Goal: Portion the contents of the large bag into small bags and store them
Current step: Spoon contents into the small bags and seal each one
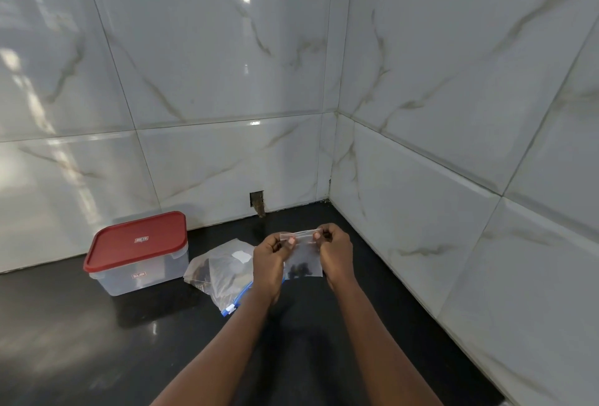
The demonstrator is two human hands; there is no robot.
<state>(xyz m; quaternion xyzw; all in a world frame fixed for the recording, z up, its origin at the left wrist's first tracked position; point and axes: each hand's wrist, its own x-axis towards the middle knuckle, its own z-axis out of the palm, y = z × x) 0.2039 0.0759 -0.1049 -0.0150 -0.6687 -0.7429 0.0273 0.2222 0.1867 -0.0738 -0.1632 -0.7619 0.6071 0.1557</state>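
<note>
A small clear bag (pixel 303 259) with a few dark pieces at its bottom hangs between both hands above the black counter. My left hand (pixel 270 258) pinches the left end of its top strip. My right hand (pixel 335 251) pinches the right end. The large clear bag (pixel 220 268), with a blue zip strip and dark contents, lies on the counter just left of my left hand. A clear plastic box with a red lid (pixel 137 251) stands further left, lid on.
The black counter (pixel 97 340) runs into a corner of glossy white marble-look tiled walls (pixel 453 178) at the back and right. A small hole (pixel 257 201) shows in the back wall just above the counter.
</note>
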